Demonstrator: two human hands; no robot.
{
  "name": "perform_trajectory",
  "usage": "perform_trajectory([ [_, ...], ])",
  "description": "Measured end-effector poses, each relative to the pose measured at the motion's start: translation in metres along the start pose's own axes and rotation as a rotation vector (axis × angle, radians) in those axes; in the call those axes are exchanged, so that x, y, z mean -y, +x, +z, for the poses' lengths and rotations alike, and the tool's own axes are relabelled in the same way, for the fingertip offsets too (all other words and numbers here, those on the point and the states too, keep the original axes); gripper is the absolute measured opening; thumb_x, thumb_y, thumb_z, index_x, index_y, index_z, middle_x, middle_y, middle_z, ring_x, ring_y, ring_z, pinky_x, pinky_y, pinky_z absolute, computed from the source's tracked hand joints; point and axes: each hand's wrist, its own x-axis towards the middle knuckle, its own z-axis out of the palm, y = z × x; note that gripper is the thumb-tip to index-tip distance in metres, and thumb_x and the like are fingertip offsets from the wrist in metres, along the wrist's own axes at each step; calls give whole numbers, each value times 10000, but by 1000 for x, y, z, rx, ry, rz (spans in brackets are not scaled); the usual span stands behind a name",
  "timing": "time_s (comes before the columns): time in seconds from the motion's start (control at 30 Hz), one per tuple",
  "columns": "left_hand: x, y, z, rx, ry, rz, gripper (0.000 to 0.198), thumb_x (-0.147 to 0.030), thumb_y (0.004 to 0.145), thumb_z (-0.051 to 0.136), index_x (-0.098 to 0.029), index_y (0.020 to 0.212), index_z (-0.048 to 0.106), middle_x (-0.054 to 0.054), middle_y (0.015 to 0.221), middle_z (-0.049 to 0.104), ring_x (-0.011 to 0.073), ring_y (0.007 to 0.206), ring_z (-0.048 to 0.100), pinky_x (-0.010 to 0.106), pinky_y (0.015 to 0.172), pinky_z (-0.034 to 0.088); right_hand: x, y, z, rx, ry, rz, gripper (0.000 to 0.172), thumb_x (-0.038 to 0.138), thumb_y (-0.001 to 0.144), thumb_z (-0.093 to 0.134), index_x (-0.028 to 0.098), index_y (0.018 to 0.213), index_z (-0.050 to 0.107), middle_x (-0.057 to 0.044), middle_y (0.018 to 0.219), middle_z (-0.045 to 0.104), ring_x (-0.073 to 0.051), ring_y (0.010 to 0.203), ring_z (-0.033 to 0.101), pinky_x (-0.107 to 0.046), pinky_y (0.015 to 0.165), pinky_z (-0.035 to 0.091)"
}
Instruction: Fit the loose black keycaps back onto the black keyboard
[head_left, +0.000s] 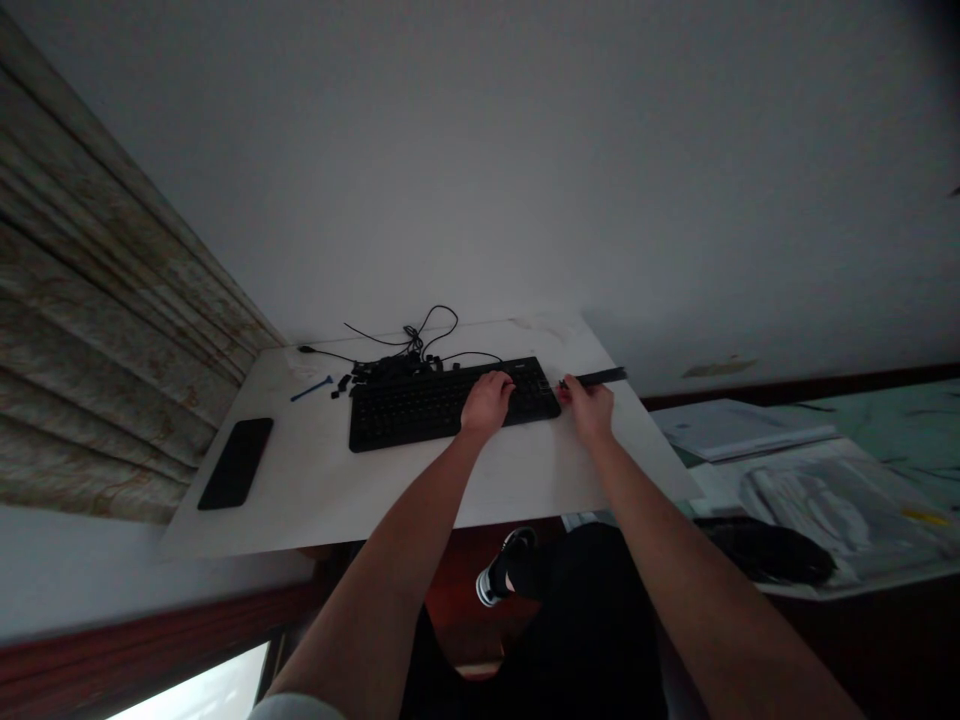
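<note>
A black keyboard (420, 405) lies on a white table (337, 490). My left hand (487, 402) rests on the keyboard's right part, fingers curled down on the keys. My right hand (589, 405) is at the keyboard's right end, fingers pinched on a long thin black strip (604, 377) that sticks out to the right. Several loose black keycaps (352, 378) lie behind the keyboard's left end, next to a small blue tool (311, 388).
A black phone (236, 462) lies at the table's left. A tangle of black cable (420, 340) sits behind the keyboard. Papers and plastic-covered items (787, 470) lie on a lower surface to the right. A curtain (90, 330) hangs at the left.
</note>
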Motion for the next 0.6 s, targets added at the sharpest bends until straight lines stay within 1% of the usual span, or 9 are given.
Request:
perform_trajectory([
  [0.1,-1,1,1,-60,-78,-31,96,-189,969,569,-205,961,663,59,1041,689,200,1052,621,337,975,484,-4,1,-1,2,-114,-52,371,508,752,692,137,743,709,-87,659,722,-230,622,705,-328,609,571],
  [0.17,-2,3,-1,-112,-150,-96,98,-181,958,579,-199,956,675,56,1033,702,191,1018,638,326,953,495,-5,2,-2,8,-133,-59,397,533,758,678,137,755,712,-85,654,720,-232,619,703,-331,610,568],
  [0.27,5,12,-16,-143,-224,-209,108,-196,952,585,-189,970,691,46,999,725,173,934,659,302,901,507,-6,2,-3,10,-139,-60,410,548,755,676,139,764,712,-85,656,721,-232,616,698,-331,612,563],
  [0.33,18,19,-34,-126,-195,-243,114,-213,947,594,-188,967,703,45,981,736,175,912,665,302,894,502,-5,2,-4,9,-155,-63,412,553,754,673,142,757,711,-88,654,720,-235,618,697,-332,617,558],
  [0.43,49,25,-71,-98,-27,-290,115,-229,940,606,-194,951,715,57,977,740,196,929,665,327,903,490,-4,0,-3,8,-179,-71,419,564,760,661,147,746,706,-96,650,719,-243,622,697,-335,620,549],
  [0.5,71,24,-95,-64,119,-325,130,-243,946,597,-208,932,721,61,966,737,215,937,662,358,906,480,-3,-1,-3,0,-196,-79,426,575,764,651,152,741,703,-100,650,719,-250,625,698,-341,623,545],
  [0.53,81,22,-106,-64,147,-337,135,-236,945,593,-210,922,724,68,966,735,229,952,659,382,920,469,-3,-1,-3,-6,-207,-83,428,579,765,648,155,739,702,-101,650,719,-255,628,699,-345,626,544],
  [0.6,96,16,-122,-51,231,-361,136,-226,939,597,-227,910,730,72,968,730,246,990,650,416,952,445,-2,-2,-3,-16,-224,-86,429,585,764,647,160,742,701,-102,650,718,-263,633,700,-352,628,544],
])
